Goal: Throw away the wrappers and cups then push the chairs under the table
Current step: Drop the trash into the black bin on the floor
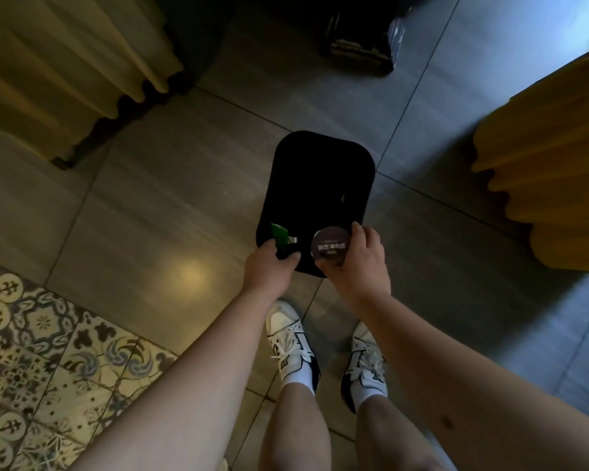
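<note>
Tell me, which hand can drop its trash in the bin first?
Probably the left hand: its green wrapper already hangs over the black bin opening. The right hand holds the cup at the bin's near rim, partly outside.

- Bin (315,178): matt black, looks like plastic;
- wrapper (279,234): glossy green film, crinkled;
- cup (330,247): smooth dark lid with a printed label;
- floor (170,205): smooth grey tile with a soft sheen;
- patterned tiles (41,341): glazed-looking;
- curtains (68,62): matt pleated cloth;
- shoes (291,345): white with dark trim, laced.
</note>
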